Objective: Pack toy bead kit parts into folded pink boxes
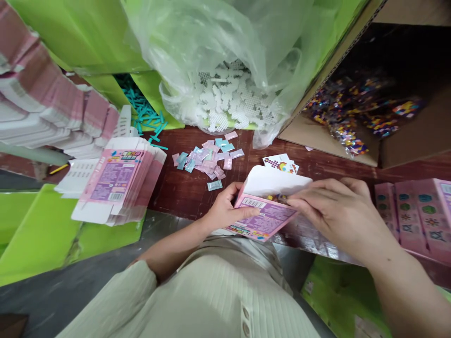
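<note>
My left hand (229, 211) is wrapped round a pink and purple printed carton (264, 218), its thumb across the front. The carton is tilted, with its white top flap (273, 180) standing up and its mouth facing me. Small colourful pieces (276, 198) show just inside the opening. At the right end of that opening are the bent fingers of my right hand (334, 211), pressed together; what they pinch is hidden. Printed cards with a bead pattern (281, 163) lie on the table just behind the carton.
Pink and blue sachets (211, 157) lie piled on the brown table (172, 188). Flat cartons (116, 183) are stacked left. Behind are teal sticks (144, 112), a bag of white pegboards (239, 98) and a cardboard box (327, 141) of bead packets. Filled-out pink cartons (410, 211) stand right.
</note>
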### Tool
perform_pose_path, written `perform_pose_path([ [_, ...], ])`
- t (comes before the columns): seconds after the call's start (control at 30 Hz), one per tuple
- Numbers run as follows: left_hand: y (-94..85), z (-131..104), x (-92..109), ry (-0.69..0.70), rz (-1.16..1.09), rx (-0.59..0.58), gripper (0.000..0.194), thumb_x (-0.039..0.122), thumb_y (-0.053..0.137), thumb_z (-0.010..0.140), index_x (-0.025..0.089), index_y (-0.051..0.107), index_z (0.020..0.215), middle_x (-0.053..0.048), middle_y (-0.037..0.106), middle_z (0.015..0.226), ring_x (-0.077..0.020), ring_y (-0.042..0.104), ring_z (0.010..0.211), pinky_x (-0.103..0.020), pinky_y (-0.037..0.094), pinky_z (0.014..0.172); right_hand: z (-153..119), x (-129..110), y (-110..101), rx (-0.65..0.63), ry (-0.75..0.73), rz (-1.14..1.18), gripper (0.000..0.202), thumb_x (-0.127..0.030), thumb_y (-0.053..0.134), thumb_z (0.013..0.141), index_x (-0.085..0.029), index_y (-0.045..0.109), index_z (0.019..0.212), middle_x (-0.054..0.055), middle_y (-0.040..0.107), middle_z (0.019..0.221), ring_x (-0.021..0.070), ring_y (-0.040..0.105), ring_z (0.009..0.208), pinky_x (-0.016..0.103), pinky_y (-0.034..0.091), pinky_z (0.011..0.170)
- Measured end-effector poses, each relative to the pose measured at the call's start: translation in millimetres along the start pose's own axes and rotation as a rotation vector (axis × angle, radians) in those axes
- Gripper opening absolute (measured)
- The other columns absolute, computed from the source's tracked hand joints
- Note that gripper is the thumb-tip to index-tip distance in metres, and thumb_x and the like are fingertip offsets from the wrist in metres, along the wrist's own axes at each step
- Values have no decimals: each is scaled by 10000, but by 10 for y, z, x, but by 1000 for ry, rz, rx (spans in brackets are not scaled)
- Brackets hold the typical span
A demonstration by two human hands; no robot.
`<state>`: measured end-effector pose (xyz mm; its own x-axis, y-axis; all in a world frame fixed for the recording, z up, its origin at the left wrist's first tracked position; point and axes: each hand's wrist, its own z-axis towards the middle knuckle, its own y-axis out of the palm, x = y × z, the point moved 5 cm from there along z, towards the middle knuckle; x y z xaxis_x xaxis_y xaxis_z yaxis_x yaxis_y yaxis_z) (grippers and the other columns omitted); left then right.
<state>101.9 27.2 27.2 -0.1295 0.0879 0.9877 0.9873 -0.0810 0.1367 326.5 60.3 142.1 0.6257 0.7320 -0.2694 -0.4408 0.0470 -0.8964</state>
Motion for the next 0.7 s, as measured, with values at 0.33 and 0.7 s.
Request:
perform_pose_path([
  [0.33, 11, 1, 56, 35, 4, 11, 602, 506, 997, 705, 191, 689, 1116, -28, 750, 1022, -187, 670, 913, -307, 532, 879, -84, -195, 17, 72, 43, -181, 305, -537, 676, 1029, -310, 759, 1215, 43, 834, 1039, 326, 678, 1058, 553, 371, 1069],
  [0.7, -27, -57, -19, 61, -43, 147, 745, 592, 933, 763, 237, 582, 1315, -60, 734, 1172, -225, 693, 1019, -351, 573, 927, -255, 152, 409, 176, 249, 254, 601, -577, 781, 934, -323, 616, 1453, 128, 613, 1487, 380, 571, 1363, 635, 440, 1156],
])
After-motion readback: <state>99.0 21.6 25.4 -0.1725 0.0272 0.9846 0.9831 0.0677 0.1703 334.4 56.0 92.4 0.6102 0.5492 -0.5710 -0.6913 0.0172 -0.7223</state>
